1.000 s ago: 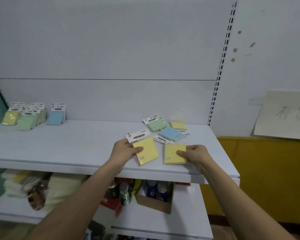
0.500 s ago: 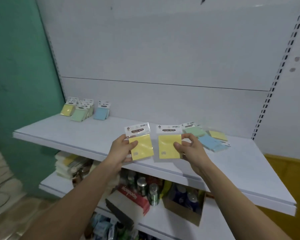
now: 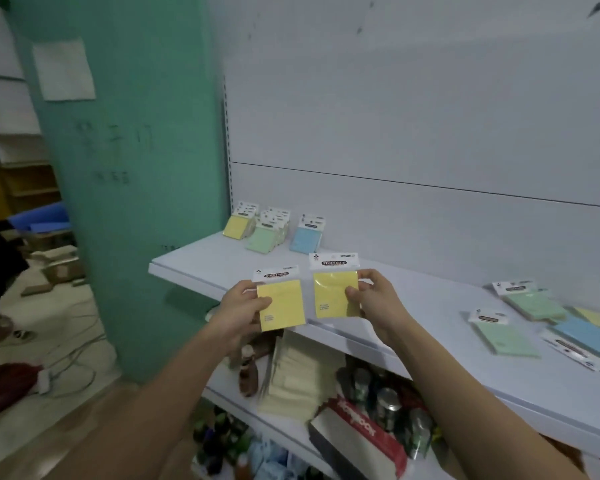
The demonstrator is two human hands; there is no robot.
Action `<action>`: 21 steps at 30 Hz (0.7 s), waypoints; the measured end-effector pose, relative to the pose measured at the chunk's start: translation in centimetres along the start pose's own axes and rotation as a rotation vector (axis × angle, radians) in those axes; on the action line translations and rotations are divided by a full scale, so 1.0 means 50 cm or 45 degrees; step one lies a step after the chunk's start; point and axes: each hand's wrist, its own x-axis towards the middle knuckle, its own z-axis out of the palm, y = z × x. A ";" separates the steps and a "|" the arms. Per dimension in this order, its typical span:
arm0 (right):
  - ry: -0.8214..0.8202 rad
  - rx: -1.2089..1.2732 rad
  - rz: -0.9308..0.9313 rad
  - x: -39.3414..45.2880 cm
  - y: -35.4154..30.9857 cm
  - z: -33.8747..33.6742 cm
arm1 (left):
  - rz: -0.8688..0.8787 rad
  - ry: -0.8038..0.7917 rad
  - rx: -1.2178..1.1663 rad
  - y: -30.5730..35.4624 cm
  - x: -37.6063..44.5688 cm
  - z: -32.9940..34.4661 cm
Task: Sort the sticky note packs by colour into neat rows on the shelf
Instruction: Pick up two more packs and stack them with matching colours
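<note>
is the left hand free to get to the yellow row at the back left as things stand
Probably yes: bare shelf lies between the left hand and the yellow row, but its fingers already hold a yellow pack.

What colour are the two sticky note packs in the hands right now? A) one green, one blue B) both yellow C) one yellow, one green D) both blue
B: the left hand holds a yellow pack and the right hand holds another yellow pack, both lifted in front of the shelf.
</note>
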 end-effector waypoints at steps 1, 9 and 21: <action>0.003 0.005 0.002 0.012 -0.002 0.031 | 0.019 -0.011 -0.011 0.005 0.009 -0.031; -0.020 0.036 -0.003 0.111 -0.012 0.233 | 0.082 0.031 -0.076 0.024 0.137 -0.217; 0.141 0.081 0.004 0.414 0.000 0.335 | 0.052 -0.001 0.011 0.037 0.467 -0.280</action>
